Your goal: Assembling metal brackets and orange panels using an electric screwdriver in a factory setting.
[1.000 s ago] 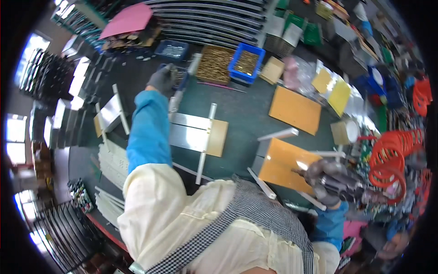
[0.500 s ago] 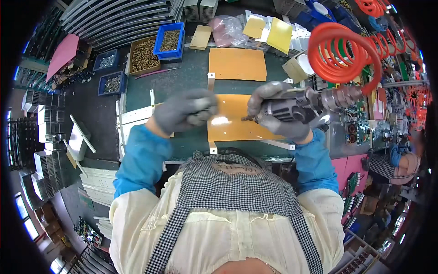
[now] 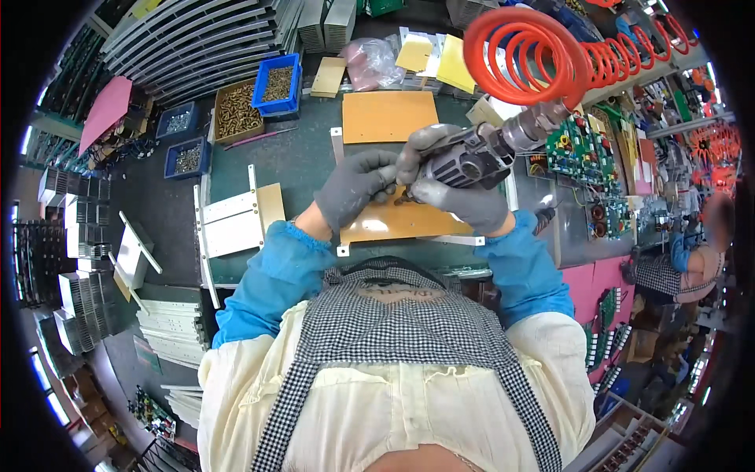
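Note:
My right hand [image 3: 460, 197], in a grey glove, grips a dark pneumatic screwdriver [image 3: 464, 167] lying sideways, its bit end toward the left. My left hand [image 3: 358, 187], gloved too, has its fingertips pinched together by the bit; whatever is between them is too small to make out. Below both hands an orange sheet [image 3: 377, 226] lies over white metal bars [image 3: 448, 240], partly covered by the hands. A second orange sheet [image 3: 389, 116] lies just beyond. To the left is a white panel [image 3: 232, 234] with bars fixed across it and a tan sheet [image 3: 271, 206] beneath.
A blue bin [image 3: 277, 84] and a cardboard box [image 3: 238, 110] of brass-coloured screws stand at the back left, beside blue trays [image 3: 187, 157] of silver hardware. A coiled red air hose [image 3: 523, 59] hangs at upper right. Green circuit boards [image 3: 582, 149] lie at right.
My left hand has come rightward to the screwdriver's tip, its fingers now pinched there. The screwdriver and my right hand have shifted slightly left. The white panel at left is more exposed.

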`<state>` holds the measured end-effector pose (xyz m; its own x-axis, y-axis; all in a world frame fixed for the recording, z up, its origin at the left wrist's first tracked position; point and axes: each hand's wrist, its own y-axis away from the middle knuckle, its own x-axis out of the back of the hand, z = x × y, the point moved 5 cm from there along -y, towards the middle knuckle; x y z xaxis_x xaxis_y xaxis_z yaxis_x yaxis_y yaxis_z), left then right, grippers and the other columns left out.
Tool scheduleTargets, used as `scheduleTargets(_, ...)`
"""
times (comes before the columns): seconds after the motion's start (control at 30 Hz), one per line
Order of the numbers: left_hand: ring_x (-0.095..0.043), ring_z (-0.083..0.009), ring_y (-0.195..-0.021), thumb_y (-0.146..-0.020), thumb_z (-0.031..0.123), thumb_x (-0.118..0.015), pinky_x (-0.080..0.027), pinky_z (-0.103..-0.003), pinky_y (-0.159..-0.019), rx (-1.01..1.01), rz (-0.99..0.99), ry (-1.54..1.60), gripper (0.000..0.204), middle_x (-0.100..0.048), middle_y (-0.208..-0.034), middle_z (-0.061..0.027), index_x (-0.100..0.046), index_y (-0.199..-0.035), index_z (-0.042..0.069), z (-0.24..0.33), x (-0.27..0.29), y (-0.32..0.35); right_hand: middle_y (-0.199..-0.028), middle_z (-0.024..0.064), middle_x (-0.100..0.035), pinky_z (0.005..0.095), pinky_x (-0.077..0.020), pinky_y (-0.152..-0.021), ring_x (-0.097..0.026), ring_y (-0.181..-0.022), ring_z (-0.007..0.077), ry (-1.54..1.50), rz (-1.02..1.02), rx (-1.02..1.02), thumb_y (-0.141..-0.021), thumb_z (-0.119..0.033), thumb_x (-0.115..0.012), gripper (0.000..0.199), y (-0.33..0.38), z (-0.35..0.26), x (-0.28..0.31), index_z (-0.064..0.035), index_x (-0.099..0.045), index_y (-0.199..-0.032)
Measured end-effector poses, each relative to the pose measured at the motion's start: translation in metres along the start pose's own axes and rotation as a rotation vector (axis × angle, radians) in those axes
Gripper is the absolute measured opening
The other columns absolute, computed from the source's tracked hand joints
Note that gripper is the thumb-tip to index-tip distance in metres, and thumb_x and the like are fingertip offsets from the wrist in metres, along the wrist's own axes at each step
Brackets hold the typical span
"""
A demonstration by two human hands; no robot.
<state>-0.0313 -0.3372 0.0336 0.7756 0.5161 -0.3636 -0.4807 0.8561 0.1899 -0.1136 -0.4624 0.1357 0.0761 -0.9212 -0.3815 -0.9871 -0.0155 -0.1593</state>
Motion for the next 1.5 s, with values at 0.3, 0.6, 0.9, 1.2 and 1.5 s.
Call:
scheduleTargets(0.3, -0.051, -0.0071, -0.078, -0.099, 0.006, -0.050, -0.044, -0.020, -0.070, 0.080, 0.103, 0.102, 0.028, -0.060, -0.098, -0.0039, -0.057, -0.124, -0.004, -0.004, 0.002, 0.002, -0.107, 0.0096, -0.062, 0.0408, -0.0567, -0.084, -0.065, -0.095, 0.0213, -0.093, 0.187, 0.447, -0.083, -0.001, -0.064, 0.045, 0.003, -0.039, 0.025, -0.0087, -0.053, -0.126)
scheduleTargets(0.6, -0.051, -0.0054, -0.075, -0.100, 0.012, -0.051, -0.044, -0.017, -0.066, 0.090, 0.088, 0.149, 0.032, -0.059, -0.097, -0.0038, -0.055, -0.126, -0.006, 0.004, 0.002, 0.004, -0.108, 0.0104, -0.061, 0.0448, -0.0554, -0.088, -0.065, -0.094, 0.0216, -0.085, 0.269, 0.515, -0.085, -0.005, -0.064, 0.043, 0.001, -0.023, 0.029, -0.0083, -0.053, -0.126)
scheduleTargets(0.9, -0.050, -0.0049, -0.072, -0.102, 0.015, -0.050, -0.043, -0.017, -0.059, 0.158, 0.125, 0.059, 0.034, -0.059, -0.093, -0.0029, -0.053, -0.128, -0.006, 0.003, 0.000, 0.004, -0.109, 0.0125, -0.062, 0.0399, -0.0568, -0.080, -0.065, -0.091, 0.0208, -0.039, 0.402, 0.493, -0.085, -0.005, -0.065, 0.043, 0.003, -0.028, 0.029, -0.0056, -0.054, -0.126)
scheduleTargets(1.2, -0.046, -0.0061, -0.071, -0.103, 0.011, -0.045, -0.040, -0.017, -0.056, 0.145, 0.175, 0.111, 0.030, -0.053, -0.090, -0.0024, -0.050, -0.130, -0.003, 0.005, 0.000, 0.004, -0.111, 0.0123, -0.062, 0.0261, -0.0525, -0.066, -0.063, -0.086, 0.0136, 0.116, 0.395, 0.340, -0.083, 0.010, -0.063, 0.045, 0.000, -0.009, 0.027, -0.0045, -0.054, -0.124)
scheduleTargets(1.5, -0.048, -0.0069, -0.073, -0.102, 0.009, -0.045, -0.041, -0.018, -0.058, 0.107, 0.181, 0.182, 0.032, -0.055, -0.093, -0.0035, -0.048, -0.131, -0.004, 0.005, 0.003, 0.005, -0.109, 0.0105, -0.063, 0.0249, -0.0538, -0.067, -0.063, -0.089, 0.0118, 0.169, 0.387, 0.283, -0.080, 0.010, -0.066, 0.045, -0.003, -0.008, 0.020, -0.0040, -0.056, -0.122)
